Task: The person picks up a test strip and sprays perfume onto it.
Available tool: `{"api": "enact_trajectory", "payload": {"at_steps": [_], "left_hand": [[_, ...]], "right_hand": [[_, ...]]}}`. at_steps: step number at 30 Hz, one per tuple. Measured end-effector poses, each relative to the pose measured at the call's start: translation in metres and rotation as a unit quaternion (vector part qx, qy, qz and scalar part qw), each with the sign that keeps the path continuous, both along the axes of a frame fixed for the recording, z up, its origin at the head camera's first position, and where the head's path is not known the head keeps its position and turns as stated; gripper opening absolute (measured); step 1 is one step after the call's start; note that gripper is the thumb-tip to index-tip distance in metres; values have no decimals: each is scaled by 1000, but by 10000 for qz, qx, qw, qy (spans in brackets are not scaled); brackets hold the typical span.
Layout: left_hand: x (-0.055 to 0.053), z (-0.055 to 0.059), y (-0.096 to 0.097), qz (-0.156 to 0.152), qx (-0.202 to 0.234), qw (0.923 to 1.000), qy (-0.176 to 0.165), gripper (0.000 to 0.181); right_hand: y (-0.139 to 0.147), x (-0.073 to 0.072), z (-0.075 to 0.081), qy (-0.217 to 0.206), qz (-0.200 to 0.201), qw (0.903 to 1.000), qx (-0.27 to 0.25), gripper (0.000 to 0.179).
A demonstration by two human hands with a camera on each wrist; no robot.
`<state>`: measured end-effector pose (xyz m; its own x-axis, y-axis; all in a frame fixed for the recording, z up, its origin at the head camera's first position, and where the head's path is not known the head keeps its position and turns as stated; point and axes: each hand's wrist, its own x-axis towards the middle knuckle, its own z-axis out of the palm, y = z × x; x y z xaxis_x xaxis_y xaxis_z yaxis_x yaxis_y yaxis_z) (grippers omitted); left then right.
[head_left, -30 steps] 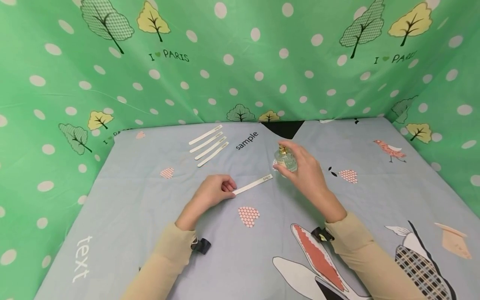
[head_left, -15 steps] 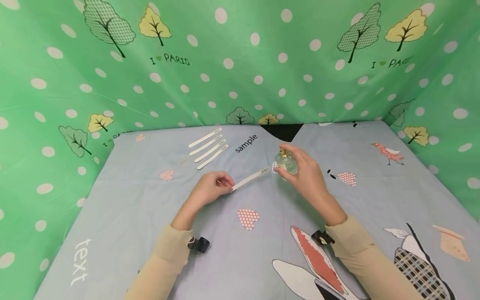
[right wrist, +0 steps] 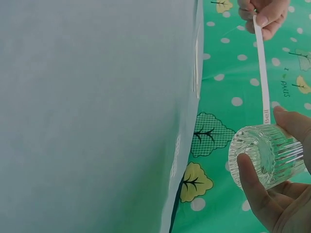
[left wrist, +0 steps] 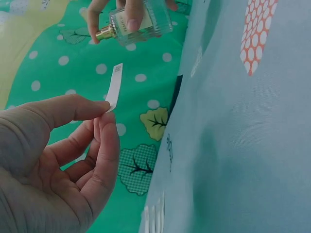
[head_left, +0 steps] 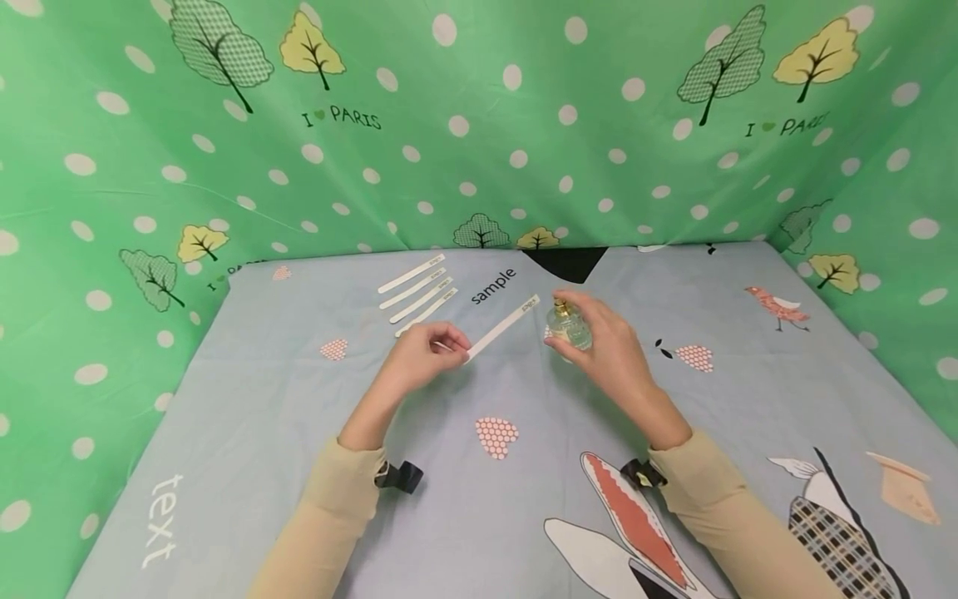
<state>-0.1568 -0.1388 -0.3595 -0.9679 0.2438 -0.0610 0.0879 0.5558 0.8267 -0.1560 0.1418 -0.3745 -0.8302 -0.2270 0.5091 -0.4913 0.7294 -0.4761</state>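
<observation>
My left hand [head_left: 422, 358] pinches one end of a white perfume test strip [head_left: 505, 327] between thumb and forefinger. The strip slants up and to the right, its printed end close to the bottle's gold spray top [head_left: 561, 307]. My right hand [head_left: 619, 353] grips a clear glass perfume bottle [head_left: 572, 329] above the table, with a finger at the spray top. In the left wrist view, the strip [left wrist: 115, 87] points toward the bottle [left wrist: 163, 19], whose label is partly covered by fingers. The right wrist view shows the ribbed glass base of the bottle [right wrist: 252, 145].
Several more white test strips [head_left: 412, 274] lie side by side at the back left of the table; my left hand overlaps the nearest one in the head view. A printed blue cloth [head_left: 247, 433] covers the table. Green dotted fabric [head_left: 419, 175] hangs behind and at the sides.
My left hand has risen with the strip, lifting it off the cloth and tilting its printed end up toward the spray top. The right hand with the bottle has barely moved.
</observation>
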Motion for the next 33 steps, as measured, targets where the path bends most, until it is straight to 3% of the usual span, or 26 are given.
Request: {"api": "enact_trajectory", "payload": {"at_steps": [7,13,17,22,28,33], "left_hand": [[1,3,1,-49,185,9998,-39,13],[1,3,-1,3,208,9998,-35,14],[0,3,-5,48,200,9998,-31,14],[-1,0,-16,195,89,9997,-128,16],[-9,-9,-36,447,-32,9987,-253,19],[-16,-16,-51,698,-78,9962,-521,19]], "right_hand": [[-1,-3,0,14,29,10000,37,63],[3,-3,1,-509,-127,9981,-315,70],[8,-4,4,-989,-211,9911,-867,77],[13,-6,3,-1549,-246,9781,-1367,72],[18,-11,-1,-1920,-288,9718,-1340,68],[23,-17,-5,-2293,-99,9642,-1332,65]]}}
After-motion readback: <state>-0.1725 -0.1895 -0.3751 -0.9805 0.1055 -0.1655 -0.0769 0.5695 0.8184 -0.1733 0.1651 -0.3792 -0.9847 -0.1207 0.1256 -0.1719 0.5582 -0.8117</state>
